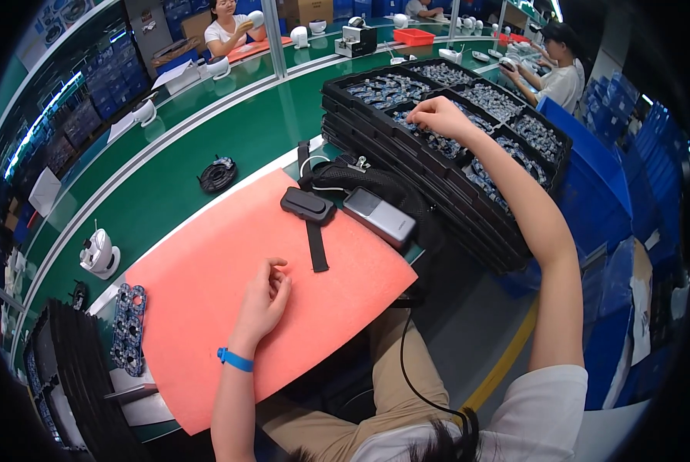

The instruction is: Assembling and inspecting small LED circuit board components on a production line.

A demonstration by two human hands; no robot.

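Observation:
My right hand (445, 122) reaches over the top one of several stacked black trays (406, 146). Its fingertips are pinched together above a compartment of small blue-and-white electronic parts (437, 144); whatever they may hold is too small to make out. Over the pink mat (199, 262), my left hand (263, 305) rests with loosely curled fingers, thumb apart and nothing in it. A blue band (237, 359) circles that wrist. Left of this hand, joined blue circuit boards with round holes (128, 329) lie at the mat's edge.
A black device (308, 205), a grey power bank (380, 216) and a black strap (316, 246) lie at the mat's far right. Beyond is a green conveyor (168, 185) with a coiled black cable (219, 175) and a white camera-like housing (99, 255). Black trays (91, 385) stand at left. Co-workers sit beyond.

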